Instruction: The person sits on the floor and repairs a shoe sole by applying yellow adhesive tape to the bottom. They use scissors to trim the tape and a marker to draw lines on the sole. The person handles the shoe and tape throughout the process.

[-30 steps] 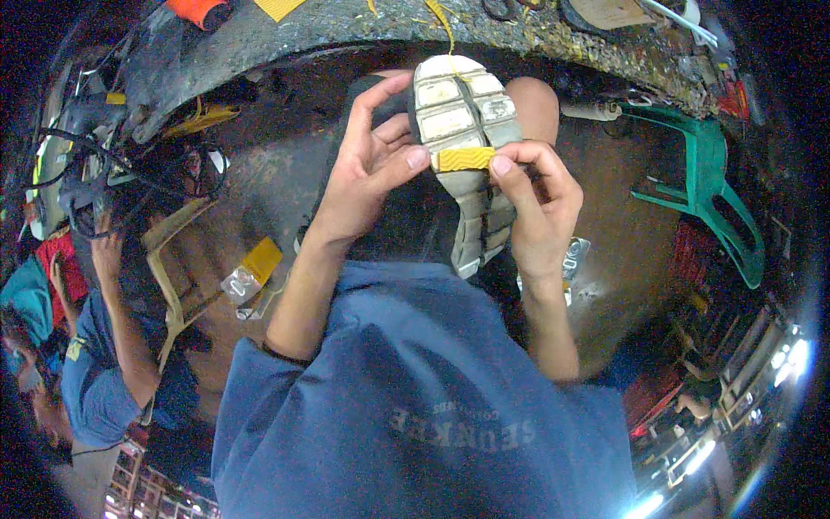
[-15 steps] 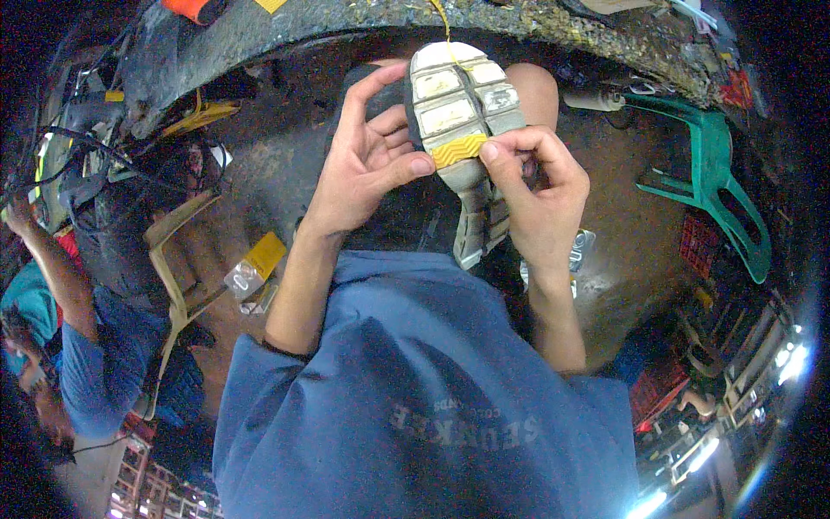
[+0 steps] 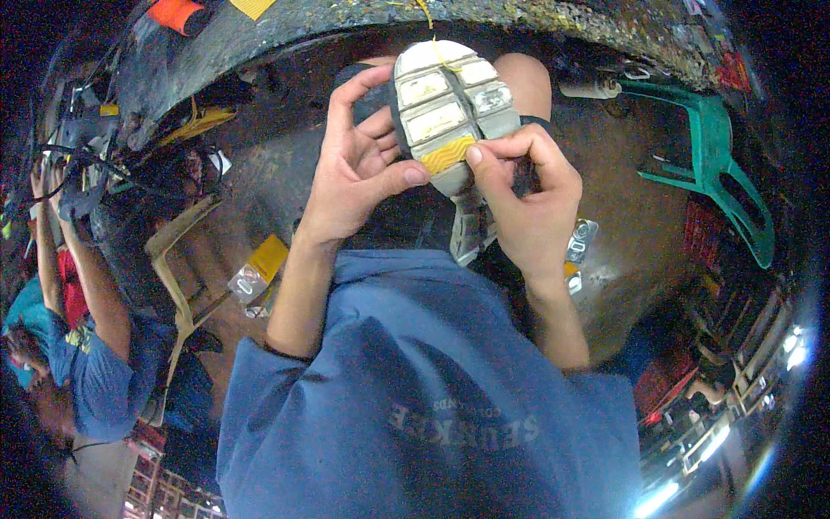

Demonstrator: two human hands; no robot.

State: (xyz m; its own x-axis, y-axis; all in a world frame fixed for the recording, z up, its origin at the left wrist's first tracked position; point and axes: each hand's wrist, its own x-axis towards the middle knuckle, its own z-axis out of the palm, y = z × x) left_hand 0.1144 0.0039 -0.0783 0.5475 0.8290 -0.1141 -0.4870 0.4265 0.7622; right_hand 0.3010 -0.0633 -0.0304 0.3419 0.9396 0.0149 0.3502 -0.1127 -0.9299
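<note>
Between my hands is a shoe sole (image 3: 437, 121), its grey-white tread blocks facing me and its heel end pointing toward my body. A yellow zigzag-ribbed strip (image 3: 448, 155) lies across its middle. My left hand (image 3: 359, 160) holds the left edge, index finger along the upper side and thumb beside the strip's left end. My right hand (image 3: 532, 186) is closed at the right edge, its thumb tip pressing the strip's right end. The fingers behind the sole are partly hidden. A thin yellow strand (image 3: 424, 13) hangs over the sole's top.
A worn, stained workbench (image 3: 337, 22) curves across the far side, with an orange piece (image 3: 177, 15) on it. A green plastic chair (image 3: 713, 164) stands at right and a beige chair (image 3: 177, 285) at left. Past it, a co-worker (image 3: 104, 363) reaches up. Yellow-and-clear packaging (image 3: 259, 266) lies on the floor.
The sole and both my hands have shifted slightly left in view, with the grip much the same. At left, the co-worker's two arms now reach upward together.
</note>
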